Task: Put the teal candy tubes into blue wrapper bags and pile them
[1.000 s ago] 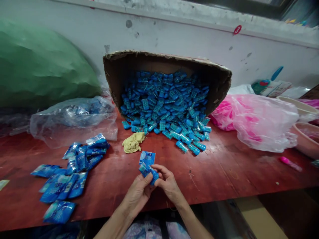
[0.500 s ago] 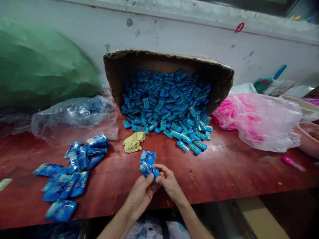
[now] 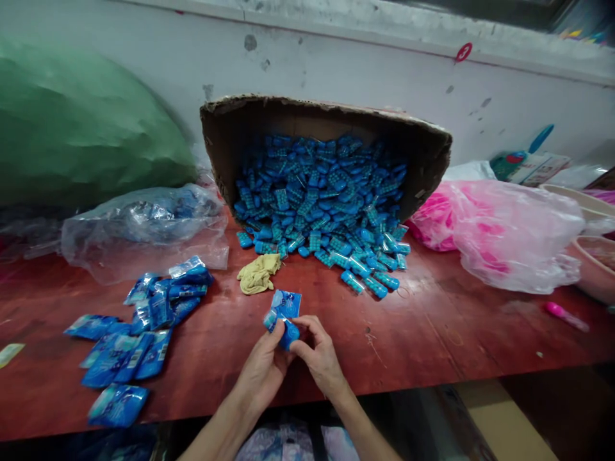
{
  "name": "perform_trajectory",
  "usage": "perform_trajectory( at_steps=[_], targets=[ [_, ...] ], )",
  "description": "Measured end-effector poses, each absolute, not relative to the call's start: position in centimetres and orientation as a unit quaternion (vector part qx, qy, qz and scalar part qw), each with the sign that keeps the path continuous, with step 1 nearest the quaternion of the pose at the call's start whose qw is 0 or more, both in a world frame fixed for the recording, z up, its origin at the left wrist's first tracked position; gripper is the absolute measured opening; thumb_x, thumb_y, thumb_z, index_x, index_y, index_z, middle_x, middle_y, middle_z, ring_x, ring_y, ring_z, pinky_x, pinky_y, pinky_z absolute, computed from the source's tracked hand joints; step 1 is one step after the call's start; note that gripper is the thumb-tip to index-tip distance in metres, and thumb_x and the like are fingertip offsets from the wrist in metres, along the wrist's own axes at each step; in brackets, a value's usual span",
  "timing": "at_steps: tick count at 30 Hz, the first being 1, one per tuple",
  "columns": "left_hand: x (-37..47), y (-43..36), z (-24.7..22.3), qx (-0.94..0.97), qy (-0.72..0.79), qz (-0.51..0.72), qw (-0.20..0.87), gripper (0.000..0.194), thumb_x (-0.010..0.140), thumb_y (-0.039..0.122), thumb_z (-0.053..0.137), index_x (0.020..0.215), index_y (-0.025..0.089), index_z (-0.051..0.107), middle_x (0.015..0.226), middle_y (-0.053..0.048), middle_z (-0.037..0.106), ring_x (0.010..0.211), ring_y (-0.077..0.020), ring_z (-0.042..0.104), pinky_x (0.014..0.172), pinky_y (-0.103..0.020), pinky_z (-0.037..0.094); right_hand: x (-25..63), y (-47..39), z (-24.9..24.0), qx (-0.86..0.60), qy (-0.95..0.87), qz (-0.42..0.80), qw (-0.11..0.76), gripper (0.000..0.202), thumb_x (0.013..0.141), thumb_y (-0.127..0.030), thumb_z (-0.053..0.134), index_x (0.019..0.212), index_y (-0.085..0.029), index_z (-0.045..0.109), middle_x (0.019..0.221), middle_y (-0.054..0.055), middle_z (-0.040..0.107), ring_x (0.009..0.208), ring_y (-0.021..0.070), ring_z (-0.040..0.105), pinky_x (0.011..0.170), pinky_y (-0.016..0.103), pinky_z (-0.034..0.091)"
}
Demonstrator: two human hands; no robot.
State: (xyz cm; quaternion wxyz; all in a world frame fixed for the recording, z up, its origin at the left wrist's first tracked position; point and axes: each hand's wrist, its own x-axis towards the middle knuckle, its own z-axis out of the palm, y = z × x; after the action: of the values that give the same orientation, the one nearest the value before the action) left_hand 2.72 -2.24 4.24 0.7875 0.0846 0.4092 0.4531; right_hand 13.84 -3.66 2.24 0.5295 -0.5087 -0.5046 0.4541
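Near the table's front edge, both hands are on a small blue plastic-wrapped case (image 3: 289,334). My left hand (image 3: 263,368) grips it from the left, thumb on top. My right hand (image 3: 321,358) has its thumb and fingers closed at the case's right end. Just beyond it, partly covered by it, is a flat blue printed packet (image 3: 289,302). A crumpled yellow cloth (image 3: 258,274) lies a little further back to the left. Several filled blue packets (image 3: 113,358) are piled at the left.
A cardboard box (image 3: 327,115) on its side spills a heap of small blue cases (image 3: 317,198) onto the red table (image 3: 432,339). Clear plastic bags (image 3: 144,224) and a green sack (image 3: 86,128) stand left. A pink-filled bag (image 3: 509,224) and a pink tool (image 3: 565,315) lie right.
Both hands have shifted slightly left with the blue case, and it has turned a little. The left thumb lies further up on it. Everything on the table stays in place.
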Motion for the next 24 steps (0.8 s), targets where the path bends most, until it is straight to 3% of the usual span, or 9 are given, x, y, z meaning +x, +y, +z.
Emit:
perform_trajectory(
  at_steps=[6, 12, 18, 24],
  targets=[
    [2.7, -2.3, 3.8, 0.089, 0.395, 0.455, 0.793, 0.013, 0.077, 0.022, 0.055, 0.079, 0.012, 0.064, 0.075, -0.004, 0.068, 0.072, -0.0139, 0.063, 0.071, -0.026, 0.051, 13.7, -4.2, 3.1, -0.518, -0.525, 0.43, 0.521, 0.023, 0.07, -0.013, 0.059, 0.091, -0.023, 0.061, 0.092, 0.001, 0.058, 0.088, 0.0169, 0.054, 0.08, 0.028, 0.042],
    [2.3, -2.3, 4.6, 0.113, 0.358, 0.441, 0.815, 0.017, 0.079, 0.017, 0.053, 0.089, 0.011, 0.064, 0.083, -0.008, 0.069, 0.083, -0.0165, 0.063, 0.074, -0.025, 0.05, 13.9, -4.1, 2.4, -0.489, -0.476, 0.457, 0.571, 0.042, 0.063, -0.012, 0.065, 0.102, -0.025, 0.057, 0.099, 0.001, 0.057, 0.093, 0.0184, 0.053, 0.086, 0.032, 0.041],
    [2.0, -2.7, 4.7, 0.146, 0.303, 0.404, 0.851, 0.022, 0.075, 0.017, 0.058, 0.096, 0.013, 0.063, 0.089, -0.008, 0.069, 0.088, -0.0194, 0.063, 0.078, -0.028, 0.049, 14.4, -3.7, 2.2, -0.404, -0.386, 0.587, 0.586, 0.047, 0.061, -0.016, 0.069, 0.105, -0.026, 0.055, 0.094, -0.001, 0.06, 0.086, 0.0152, 0.056, 0.079, 0.027, 0.044],
    [2.7, -3.2, 4.3, 0.149, 0.34, 0.44, 0.818, 0.018, 0.071, 0.019, 0.063, 0.088, 0.013, 0.065, 0.078, -0.005, 0.07, 0.074, -0.0142, 0.064, 0.067, -0.02, 0.049, 14.1, -4.0, 2.6, -0.396, -0.384, 0.608, 0.571, 0.046, 0.058, -0.018, 0.073, 0.101, -0.026, 0.059, 0.086, -0.003, 0.059, 0.075, 0.0129, 0.056, 0.068, 0.023, 0.046]
  ],
)
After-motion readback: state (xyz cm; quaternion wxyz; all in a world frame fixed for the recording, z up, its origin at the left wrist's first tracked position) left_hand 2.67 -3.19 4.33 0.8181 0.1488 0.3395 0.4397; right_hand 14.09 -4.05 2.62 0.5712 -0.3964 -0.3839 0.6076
